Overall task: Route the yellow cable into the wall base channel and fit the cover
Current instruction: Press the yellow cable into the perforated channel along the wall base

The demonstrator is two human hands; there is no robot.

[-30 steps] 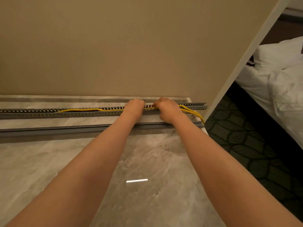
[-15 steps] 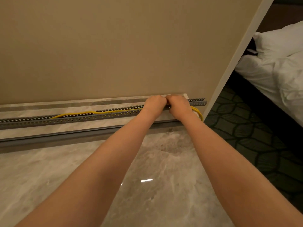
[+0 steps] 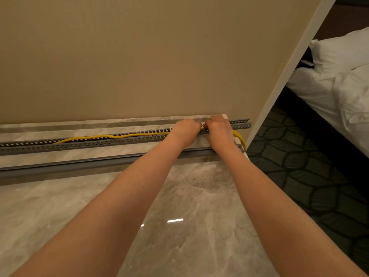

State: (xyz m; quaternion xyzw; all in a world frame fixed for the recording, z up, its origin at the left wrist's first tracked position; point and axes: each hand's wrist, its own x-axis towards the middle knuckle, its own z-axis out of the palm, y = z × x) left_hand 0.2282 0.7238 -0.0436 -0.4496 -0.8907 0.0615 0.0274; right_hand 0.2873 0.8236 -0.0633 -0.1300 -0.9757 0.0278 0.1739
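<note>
A grey slotted channel (image 3: 79,143) runs along the foot of the beige wall. The yellow cable (image 3: 111,136) lies partly in it, wavy on the left, and loops out (image 3: 240,139) at the right end by the wall corner. My left hand (image 3: 184,130) and my right hand (image 3: 218,129) sit knuckle to knuckle over the channel near its right end, fingers curled down onto the cable; the fingertips are hidden. The long grey cover strip (image 3: 83,165) lies on the marble floor, parallel to the channel and in front of it.
A white wall edge (image 3: 289,70) ends the wall at the right. Beyond it are dark patterned carpet (image 3: 311,176) and a bed with white bedding (image 3: 343,80). Glossy marble floor (image 3: 179,226) spreads under my arms.
Both hands slid right along the channel and closed up until they touch. The view has shifted a little; the cable's left part lies lower in the channel.
</note>
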